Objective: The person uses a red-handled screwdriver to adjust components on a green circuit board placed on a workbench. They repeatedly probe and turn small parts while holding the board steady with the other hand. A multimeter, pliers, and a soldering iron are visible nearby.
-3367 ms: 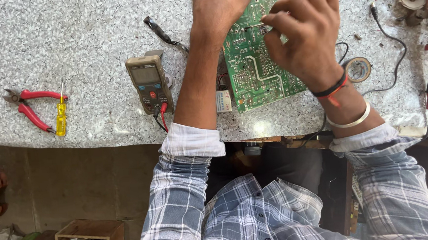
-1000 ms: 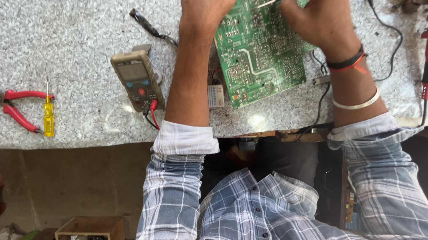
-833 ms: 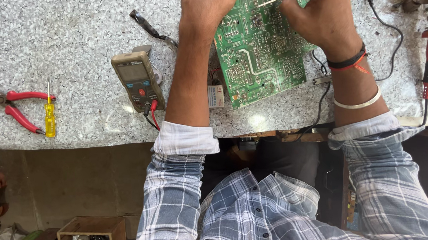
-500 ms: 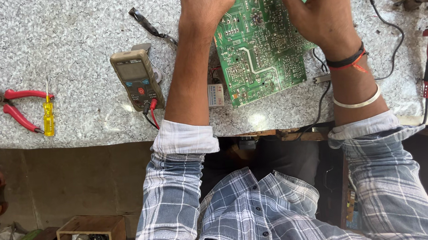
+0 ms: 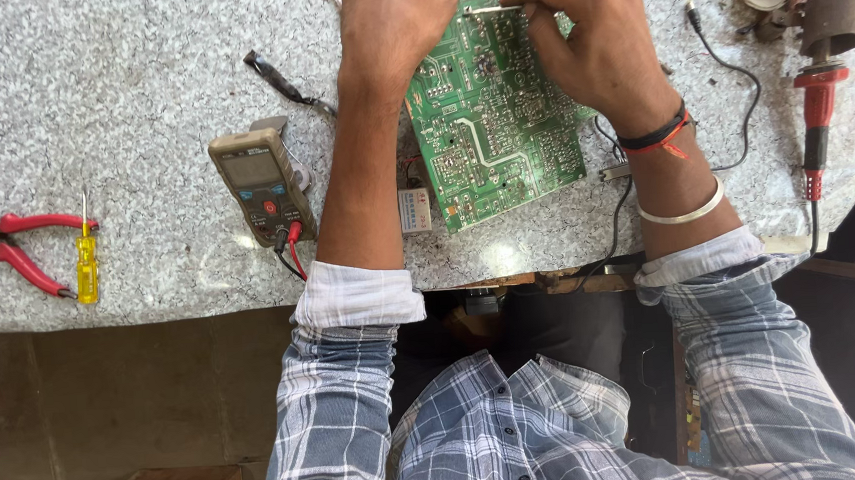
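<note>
Speckled grey stone (image 5: 116,81) fills the upper part of the frame, its front edge running across the middle. At the far left lie one pair of red-handled pliers (image 5: 17,251) and, just beside them, one small yellow screwdriver (image 5: 86,266). Further right sits one tan multimeter (image 5: 261,184), face up, with a red and a black lead plugged into its lower end.

At top centre the left hand (image 5: 397,22) rests fingers-down on the upper left corner of the single green circuit board (image 5: 495,125), which lies flat with its solder side up; how its fingers close is hidden at the frame edge. The right hand (image 5: 589,38) pinches a thin metal-tipped tool (image 5: 492,9) against the board's top edge. Compared with a second ago, that tip sits lower and flatter on the board, and the hand has curled tighter, which suggests closer work on one joint.

At the far right lies one red-handled soldering iron (image 5: 819,122), well apart from the board.
</note>
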`<control>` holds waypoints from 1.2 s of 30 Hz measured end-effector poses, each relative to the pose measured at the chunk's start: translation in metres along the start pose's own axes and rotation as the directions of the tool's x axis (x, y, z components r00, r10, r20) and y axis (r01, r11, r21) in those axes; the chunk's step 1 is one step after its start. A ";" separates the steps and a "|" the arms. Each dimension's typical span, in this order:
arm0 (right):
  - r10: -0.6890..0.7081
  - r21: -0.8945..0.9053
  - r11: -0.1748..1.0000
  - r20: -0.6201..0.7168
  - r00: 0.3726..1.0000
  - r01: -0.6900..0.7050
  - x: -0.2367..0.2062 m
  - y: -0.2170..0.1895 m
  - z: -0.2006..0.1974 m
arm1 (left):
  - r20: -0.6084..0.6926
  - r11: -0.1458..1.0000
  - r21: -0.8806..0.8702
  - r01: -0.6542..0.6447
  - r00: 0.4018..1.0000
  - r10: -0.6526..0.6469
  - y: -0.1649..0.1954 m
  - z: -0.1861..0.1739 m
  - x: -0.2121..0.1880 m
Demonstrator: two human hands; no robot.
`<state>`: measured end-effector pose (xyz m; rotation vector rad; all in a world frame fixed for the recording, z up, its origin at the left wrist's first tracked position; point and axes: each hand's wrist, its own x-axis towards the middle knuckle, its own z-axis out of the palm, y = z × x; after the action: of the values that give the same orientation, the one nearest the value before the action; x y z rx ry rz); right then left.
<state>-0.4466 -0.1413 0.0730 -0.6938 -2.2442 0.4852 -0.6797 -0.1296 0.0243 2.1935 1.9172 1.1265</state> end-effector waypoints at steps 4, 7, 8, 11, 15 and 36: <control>0.007 -0.010 1.000 0.004 1.000 -0.007 -0.005 0.002 -0.006 | 0.110 0.992 -0.056 0.117 0.988 -0.110 0.023 -0.022 0.003; 0.008 -0.018 1.000 0.000 1.000 -0.008 -0.006 0.001 -0.008 | 0.201 0.993 -0.025 0.112 0.974 -0.105 0.032 -0.032 0.007; 0.021 -0.019 1.000 0.004 1.000 -0.021 -0.005 0.000 -0.009 | 0.200 0.994 -0.021 0.104 0.975 -0.098 0.033 -0.034 0.008; 0.034 -0.018 0.999 0.005 0.999 -0.034 -0.004 -0.001 -0.011 | 0.185 0.997 -0.016 0.080 0.980 -0.076 0.036 -0.037 0.012; 0.023 -0.033 0.999 -0.017 1.000 -0.023 -0.004 0.001 -0.013 | 0.222 0.992 -0.020 0.128 0.967 -0.121 0.040 -0.034 0.014; 0.171 0.028 0.984 0.100 0.980 -0.174 0.002 -0.006 -0.018 | 0.346 0.983 -0.078 0.164 0.930 -0.127 0.043 -0.036 0.023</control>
<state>-0.4366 -0.1425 0.0893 -0.8672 -2.2697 0.6561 -0.6617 -0.1352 0.0819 1.9933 1.7918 0.7483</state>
